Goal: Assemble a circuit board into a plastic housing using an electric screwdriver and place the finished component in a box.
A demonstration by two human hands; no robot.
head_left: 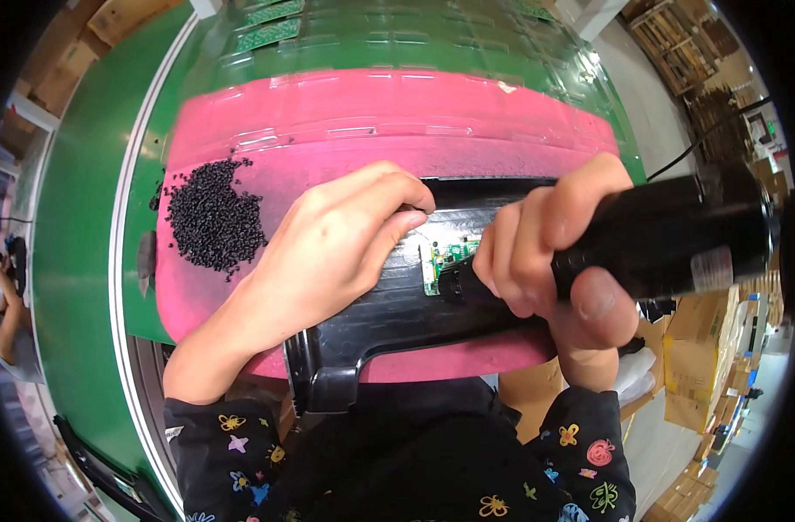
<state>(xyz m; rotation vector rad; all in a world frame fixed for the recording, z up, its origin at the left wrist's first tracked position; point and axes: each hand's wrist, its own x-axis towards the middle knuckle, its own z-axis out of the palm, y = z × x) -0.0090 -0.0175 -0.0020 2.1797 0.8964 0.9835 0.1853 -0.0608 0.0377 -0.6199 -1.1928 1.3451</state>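
Note:
My right hand [550,248] is wrapped round a black electric screwdriver [667,235]. Its dark tip end [452,283] comes down over a small green circuit board [430,265], hiding part of it. The board lies on a glossy black plastic panel [389,326], long and with a raised lip at its left end. My left hand [328,230] reaches over the panel just left of the board, thumb and fingers closed in a pinch. Whatever sits between those fingertips is too small or hidden to make out.
A heap of small black screws [213,216] lies on the pink mat [189,300] at left. Behind the panel is a clear compartmented plastic tray [363,130]. More green boards [269,35] are at the far left. Cardboard boxes [698,357] stand at right; a cable [706,135] hangs there.

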